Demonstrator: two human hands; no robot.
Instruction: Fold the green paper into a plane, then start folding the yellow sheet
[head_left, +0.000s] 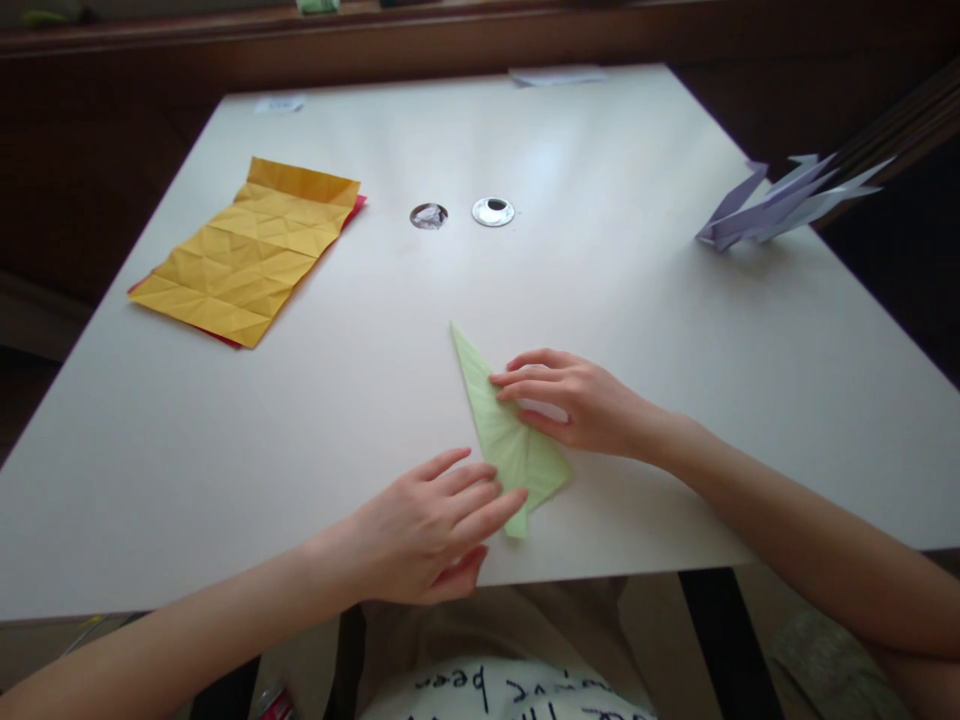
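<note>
A folded light green paper (504, 436), narrow and pointed at its far end, lies flat on the white table (600, 250) near the front edge. My right hand (574, 397) rests on its right side with the fingertips pressing the paper's middle. My left hand (431, 525) lies at the paper's near left end, with the fingers stretched out and touching its lower tip. Neither hand lifts the paper; both press it onto the table.
A creased yellow sheet (251, 250) lies over a red one at the far left. A folded lilac paper figure (784, 205) stands at the right edge. Two round table openings (493, 211) sit in the middle. Small white papers lie at the far edge.
</note>
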